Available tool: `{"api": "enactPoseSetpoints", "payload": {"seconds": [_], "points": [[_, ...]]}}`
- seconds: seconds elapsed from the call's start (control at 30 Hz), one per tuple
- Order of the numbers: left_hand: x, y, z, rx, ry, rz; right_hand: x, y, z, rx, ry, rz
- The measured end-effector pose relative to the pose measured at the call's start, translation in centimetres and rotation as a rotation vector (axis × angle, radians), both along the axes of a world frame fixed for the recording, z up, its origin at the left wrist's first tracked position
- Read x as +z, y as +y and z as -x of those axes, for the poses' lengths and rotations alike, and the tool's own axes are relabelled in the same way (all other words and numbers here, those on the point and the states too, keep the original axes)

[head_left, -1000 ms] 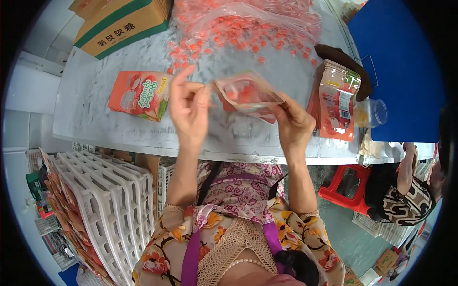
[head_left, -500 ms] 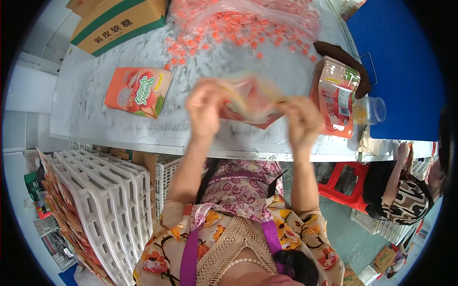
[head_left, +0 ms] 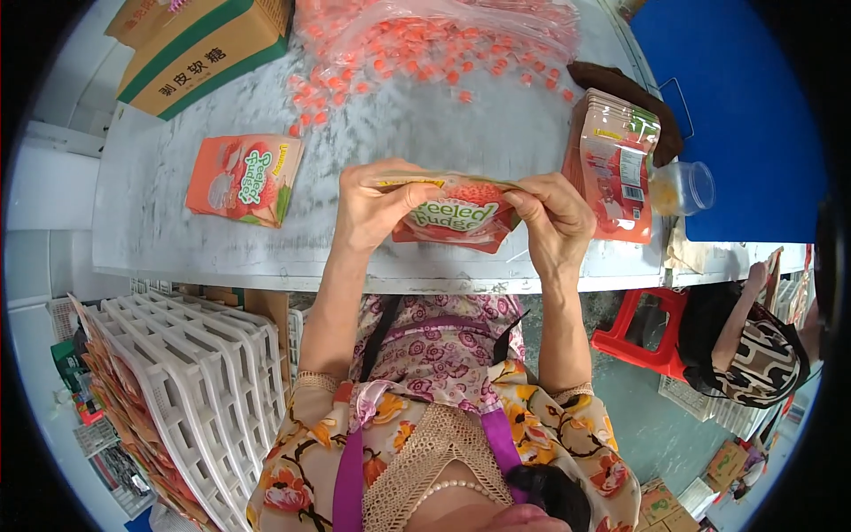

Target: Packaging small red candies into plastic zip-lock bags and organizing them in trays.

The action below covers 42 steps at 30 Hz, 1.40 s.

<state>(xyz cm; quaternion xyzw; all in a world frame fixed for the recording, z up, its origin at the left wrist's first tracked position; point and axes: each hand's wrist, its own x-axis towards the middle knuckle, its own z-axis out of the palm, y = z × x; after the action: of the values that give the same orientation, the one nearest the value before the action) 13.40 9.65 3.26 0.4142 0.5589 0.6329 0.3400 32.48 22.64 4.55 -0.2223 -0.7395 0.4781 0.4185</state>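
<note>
Looks like the sealing step: left hand (head_left: 377, 208) and right hand (head_left: 554, 217) pinch the top edge of an orange candy pouch (head_left: 456, 217) above the desk's (head_left: 160, 213) near edge, so next probably pressing that strip shut.

This looks like a small packing workshop for sweets. A worn white worktop (head_left: 177, 239) carries a heap of loose orange wrapped candies (head_left: 425, 53), a stack of printed pouches (head_left: 616, 164) and a cardboard carton (head_left: 195, 53). White plastic crates (head_left: 186, 381) stand stacked below, beside what seem to be more pouches, and a red stool (head_left: 643, 332).
</note>
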Motion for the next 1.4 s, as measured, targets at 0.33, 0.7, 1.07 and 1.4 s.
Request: {"api": "enactPoseSetpoints", "payload": {"seconds": [0.33,0.7,1.07,1.4], "points": [[-0.1,0.6,-2.8,0.071,0.141,0.007,5.6,1.3,1.0,0.2,-0.536,-0.596],[-0.2,-0.1,-2.5,0.122,0.257,0.026,5.9,1.5,2.3,0.327,-0.555,-0.599],[-0.1,-1.4,-2.7,0.118,0.225,-0.152,6.6,0.7,2.2,0.392,-0.493,-0.708],[0.9,-2.3,-2.9,0.129,0.298,-0.164,6.1,0.3,1.7,0.417,-0.447,-0.667]]}}
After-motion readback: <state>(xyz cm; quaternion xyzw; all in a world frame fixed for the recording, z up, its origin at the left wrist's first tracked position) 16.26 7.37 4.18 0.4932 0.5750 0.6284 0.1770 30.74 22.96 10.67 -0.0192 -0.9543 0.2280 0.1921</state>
